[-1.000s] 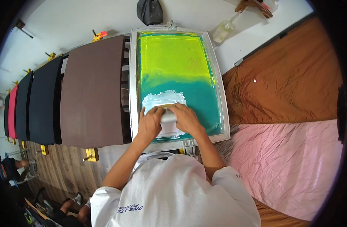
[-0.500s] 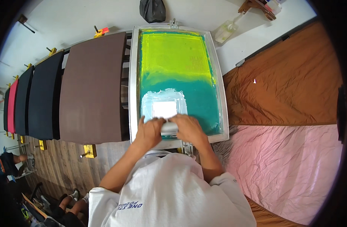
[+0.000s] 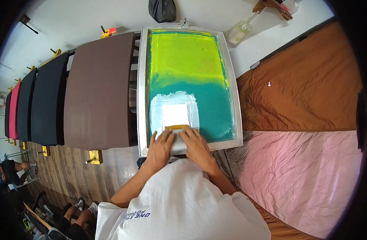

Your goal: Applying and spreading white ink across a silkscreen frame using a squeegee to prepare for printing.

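Head view: left hand (image 3: 160, 147) and right hand (image 3: 196, 145) gripping flat squeegee (image 3: 176, 137) on glossy metal-framed screen (image 3: 231, 96), white ink (image 3: 173, 110) smeared.

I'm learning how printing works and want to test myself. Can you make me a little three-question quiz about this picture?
1. True or false: both hands, left hand and right hand, are on the squeegee.
2. The board left of the screen frame is: A pink, B brown, C white?
3. What colour is the cloth right of the person?

Key: 1 true; 2 B; 3 pink.
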A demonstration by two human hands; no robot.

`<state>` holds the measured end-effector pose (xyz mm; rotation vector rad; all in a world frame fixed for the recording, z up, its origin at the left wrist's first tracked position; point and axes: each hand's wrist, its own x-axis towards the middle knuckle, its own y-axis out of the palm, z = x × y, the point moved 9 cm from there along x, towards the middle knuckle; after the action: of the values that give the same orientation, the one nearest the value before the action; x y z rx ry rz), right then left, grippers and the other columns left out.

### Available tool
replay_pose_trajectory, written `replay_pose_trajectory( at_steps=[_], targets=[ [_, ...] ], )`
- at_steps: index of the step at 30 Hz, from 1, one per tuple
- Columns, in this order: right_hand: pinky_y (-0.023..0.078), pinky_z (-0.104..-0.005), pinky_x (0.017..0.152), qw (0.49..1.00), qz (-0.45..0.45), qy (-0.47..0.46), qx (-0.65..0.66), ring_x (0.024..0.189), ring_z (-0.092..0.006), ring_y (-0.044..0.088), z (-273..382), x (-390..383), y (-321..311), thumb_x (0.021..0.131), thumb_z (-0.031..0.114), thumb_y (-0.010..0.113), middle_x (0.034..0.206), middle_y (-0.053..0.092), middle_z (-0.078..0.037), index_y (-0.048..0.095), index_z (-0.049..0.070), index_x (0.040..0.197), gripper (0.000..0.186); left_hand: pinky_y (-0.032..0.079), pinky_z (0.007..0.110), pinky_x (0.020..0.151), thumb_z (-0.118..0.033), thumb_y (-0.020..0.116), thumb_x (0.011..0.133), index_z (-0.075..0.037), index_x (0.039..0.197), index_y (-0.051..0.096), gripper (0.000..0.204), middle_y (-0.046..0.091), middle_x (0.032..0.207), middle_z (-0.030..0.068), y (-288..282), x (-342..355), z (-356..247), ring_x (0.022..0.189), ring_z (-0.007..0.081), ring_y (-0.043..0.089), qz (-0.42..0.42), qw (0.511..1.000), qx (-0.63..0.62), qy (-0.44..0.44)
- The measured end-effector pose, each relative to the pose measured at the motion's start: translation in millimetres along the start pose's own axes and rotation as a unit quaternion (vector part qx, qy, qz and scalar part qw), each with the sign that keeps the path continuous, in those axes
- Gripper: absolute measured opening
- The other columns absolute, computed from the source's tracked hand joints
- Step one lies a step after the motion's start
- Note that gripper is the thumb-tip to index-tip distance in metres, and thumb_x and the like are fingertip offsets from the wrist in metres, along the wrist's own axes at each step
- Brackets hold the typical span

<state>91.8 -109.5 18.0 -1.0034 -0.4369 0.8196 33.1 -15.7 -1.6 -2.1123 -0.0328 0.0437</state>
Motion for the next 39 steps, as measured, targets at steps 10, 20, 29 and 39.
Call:
replay_pose_trajectory(
  at_steps=[10,20,29,39],
  targets=[
    [0.048,-0.0448,0.092,0.997,0.052,0.038,0.036,0.108,-0.0379,0.058,0,33,-22,0.067,-0.012,0.058,0.114,0.063,-0.017,0.062,0.000,0.114,0.049,0.041,0.054,0.104,0.009,0.058,0.071,-0.006,0.117,0.063,0.049,0.068,0.110,0.0149,-41,34,-1,0.104,0.0325,0.064,0.044,0.999,0.004,-0.003],
    [0.052,-0.0464,0.082,0.994,-0.107,-0.003,-0.027,0.115,-0.0325,0.057,-19,59,-6,0.084,0.001,0.054,0.119,0.060,-0.014,0.065,0.003,0.116,0.034,0.048,0.047,0.099,0.016,0.052,0.067,0.000,0.123,0.060,0.059,0.059,0.128,0.0223,-22,59,27,0.116,0.0410,0.058,-0.106,0.993,-0.035,0.033],
    [0.046,-0.0478,0.087,0.996,-0.082,0.042,-0.011,0.115,-0.0311,0.057,-28,59,-7,0.072,-0.008,0.061,0.118,0.063,-0.012,0.064,0.004,0.117,0.047,0.049,0.046,0.096,0.016,0.056,0.064,0.003,0.115,0.064,0.053,0.063,0.124,0.0217,-34,67,14,0.109,0.0407,0.062,-0.092,0.995,-0.026,0.038],
    [0.046,-0.0477,0.083,0.997,-0.054,0.049,-0.023,0.116,-0.0298,0.056,-23,53,-3,0.078,-0.005,0.058,0.118,0.060,-0.011,0.065,0.006,0.115,0.039,0.046,0.049,0.099,0.016,0.054,0.065,0.001,0.119,0.063,0.057,0.062,0.125,0.0212,-22,58,23,0.118,0.0388,0.058,-0.051,0.993,-0.105,0.007]
  ],
)
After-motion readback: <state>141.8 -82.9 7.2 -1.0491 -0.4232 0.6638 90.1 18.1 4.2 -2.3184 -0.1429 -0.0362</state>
